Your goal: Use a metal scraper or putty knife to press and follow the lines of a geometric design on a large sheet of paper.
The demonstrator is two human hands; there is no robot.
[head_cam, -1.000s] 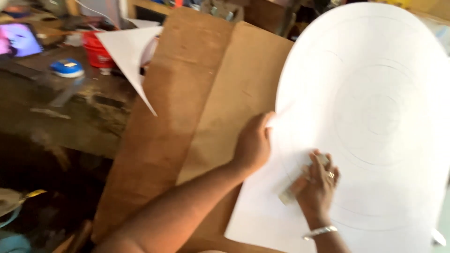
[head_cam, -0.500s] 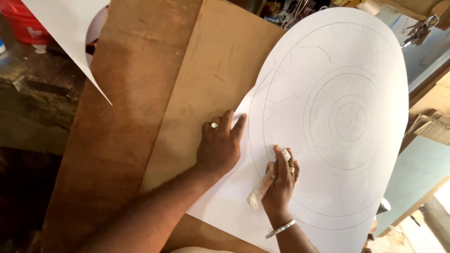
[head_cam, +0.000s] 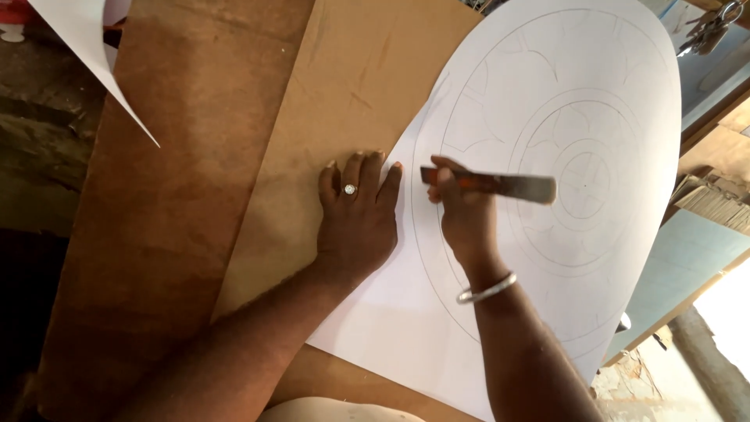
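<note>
Chisel gripped in right hand, fingers curled tight round the orange-brown handle end, flat metal blade jutting out past the knuckles toward the middle of white paper sheet. Blade level above the sheet, crossing the pencilled ring pattern; cannot tell whether touching the sheet or just over it. Silver bangle on the right wrist, over the sheet's lower part.

Left hand flat and spread narrow, fingers close together, holding nothing, pressing down right at the sheet's left edge: fingertips on tan cardboard, heel of the hand on the sheet. Ring on one finger. Just beside the right hand, a thin strip of bare sheet between the two.

Sheet rounded at the top, its curved left edge running up across the cardboard, its lower edge cutting diagonally beneath both forearms. Darker brown board left of the cardboard, well apart from the sheet. Pointed white paper scrap far up-left of the sheet. Pale blue panel and stacked cardboard bits close along the sheet's right edge. Most open room on the sheet above and right of the blade
</note>
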